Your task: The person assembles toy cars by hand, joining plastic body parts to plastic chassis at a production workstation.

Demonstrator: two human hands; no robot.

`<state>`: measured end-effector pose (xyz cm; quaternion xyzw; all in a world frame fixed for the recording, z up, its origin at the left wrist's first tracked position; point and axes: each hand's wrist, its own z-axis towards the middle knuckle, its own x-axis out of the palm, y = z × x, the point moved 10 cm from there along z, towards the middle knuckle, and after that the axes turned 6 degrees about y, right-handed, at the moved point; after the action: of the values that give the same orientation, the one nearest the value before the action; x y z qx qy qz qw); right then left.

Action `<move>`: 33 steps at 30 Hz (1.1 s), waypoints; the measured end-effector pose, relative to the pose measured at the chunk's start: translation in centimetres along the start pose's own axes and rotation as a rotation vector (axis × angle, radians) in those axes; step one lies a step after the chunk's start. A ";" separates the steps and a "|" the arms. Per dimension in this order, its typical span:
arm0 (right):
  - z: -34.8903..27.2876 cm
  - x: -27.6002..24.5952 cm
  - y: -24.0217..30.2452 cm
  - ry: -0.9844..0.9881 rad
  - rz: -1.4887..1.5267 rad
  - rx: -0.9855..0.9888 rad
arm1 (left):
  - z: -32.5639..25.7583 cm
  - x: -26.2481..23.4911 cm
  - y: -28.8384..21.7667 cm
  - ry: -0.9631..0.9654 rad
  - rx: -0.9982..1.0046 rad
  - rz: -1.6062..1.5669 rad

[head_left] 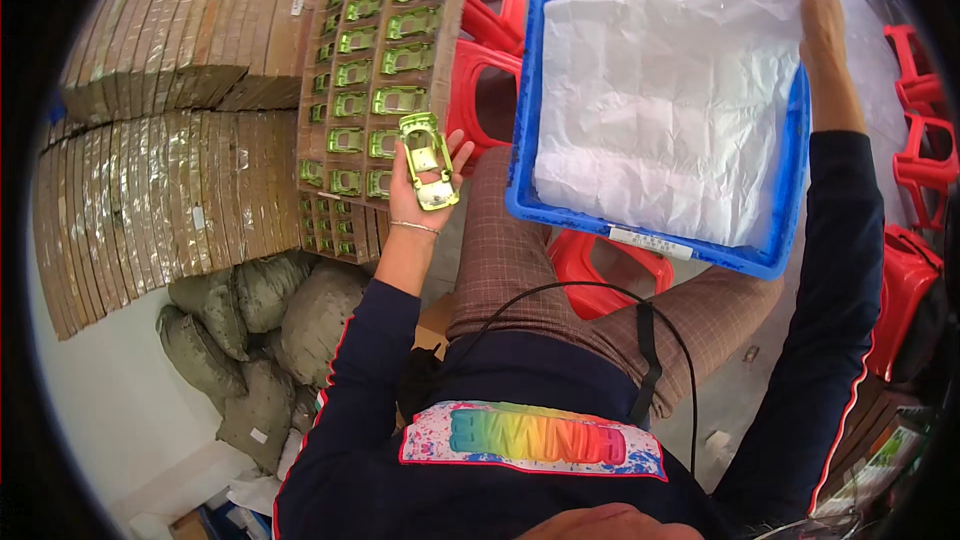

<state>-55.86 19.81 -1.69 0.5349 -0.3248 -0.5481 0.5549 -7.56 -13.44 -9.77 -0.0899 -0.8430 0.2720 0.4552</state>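
On the open palm of my left hand (408,185) lies a light-green toy car body shell (426,162), with my thumb and fingers around its sides. My right hand (820,15) is at the upper right of a blue plastic tray (655,243), its fingers closed at the edge of a crumpled white paper sheet (665,90). The sheet spreads over the tray and hides whatever lies beneath it. Beside my left hand stands a cardboard partition box (375,30) holding several rows of similar green car shells (400,100).
Stacked brown cardboard sheets (140,200) rise at the left, with grey-green sacks (260,320) below them. Red plastic stools (485,75) stand behind the tray, and more red stools (925,140) are at the right. A black cable (560,286) loops across my lap.
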 end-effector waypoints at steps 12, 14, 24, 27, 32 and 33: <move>-19.9 14.7 17.4 0.897 0.249 0.075 | -1.2 13.0 5.0 0.306 -0.131 -0.074; -23.0 16.0 16.2 0.930 0.155 0.074 | -1.4 14.4 6.3 0.284 -0.127 -0.077; -26.6 14.9 19.9 0.744 -0.055 -0.101 | -4.2 14.6 8.7 0.266 -0.197 0.003; -26.6 14.3 20.4 0.689 -0.096 -0.088 | -4.9 14.9 9.3 0.263 -0.252 -0.041; -27.4 15.1 22.9 0.674 -0.200 -0.331 | -6.0 15.5 9.8 0.357 -0.321 -0.076; -27.8 15.5 23.2 0.694 -0.177 -0.358 | -6.2 15.4 9.9 0.371 -0.330 -0.084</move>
<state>-20.56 7.60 10.83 0.6090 0.0299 -0.4284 0.6668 -12.27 3.35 -1.34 -0.1763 -0.7809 0.0904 0.5923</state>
